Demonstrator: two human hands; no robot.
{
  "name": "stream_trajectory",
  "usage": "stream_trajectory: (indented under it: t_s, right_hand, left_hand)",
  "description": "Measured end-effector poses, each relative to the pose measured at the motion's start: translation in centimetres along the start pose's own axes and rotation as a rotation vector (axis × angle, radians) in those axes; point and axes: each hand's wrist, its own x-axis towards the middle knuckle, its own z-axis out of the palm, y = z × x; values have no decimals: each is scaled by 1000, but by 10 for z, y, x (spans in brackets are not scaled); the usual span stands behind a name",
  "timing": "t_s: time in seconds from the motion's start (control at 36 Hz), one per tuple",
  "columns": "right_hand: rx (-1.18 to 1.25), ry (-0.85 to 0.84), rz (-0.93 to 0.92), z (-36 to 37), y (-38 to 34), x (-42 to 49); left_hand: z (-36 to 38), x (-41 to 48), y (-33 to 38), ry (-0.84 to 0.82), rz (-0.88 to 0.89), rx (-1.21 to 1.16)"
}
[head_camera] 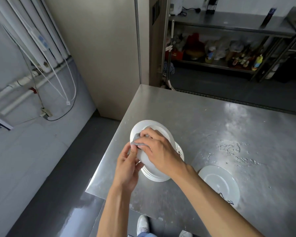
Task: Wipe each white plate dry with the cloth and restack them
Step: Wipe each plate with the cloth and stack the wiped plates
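Head view: my left hand [126,166] grips the tilted white plate [149,128] at its rim; my right hand [159,151] clutches the grey cloth [136,140] against it, stack [155,177] directly beneath.

One cloth [135,140], one held plate [154,124], one plate stack [155,177], one lone plate [217,183], one table [212,125]

Steel table [212,125]; cluttered shelf [217,65] behind, white pipes [41,40] left

1 plate [218,183] right of stack [154,177]
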Motion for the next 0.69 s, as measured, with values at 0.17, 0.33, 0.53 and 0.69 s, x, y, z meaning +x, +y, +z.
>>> stream_trajectory:
  t_s: [0.17,0.33,0.53,0.69]
  right_hand:
    - [-13,-6,10,2,7,-5]
    - [-89,4,-110,1,17,-20]
    - [-92,143,-188,-6,32,-34]
    - [-105,263,-78,-15,54,-50]
  left_hand:
    - [-3,4,-5,32,-2,-28]
    - [-6,13,0,85,-1,-87]
    - [-2,15,9,120,-40,-120]
    - [-1,19,12,104,-12,-132]
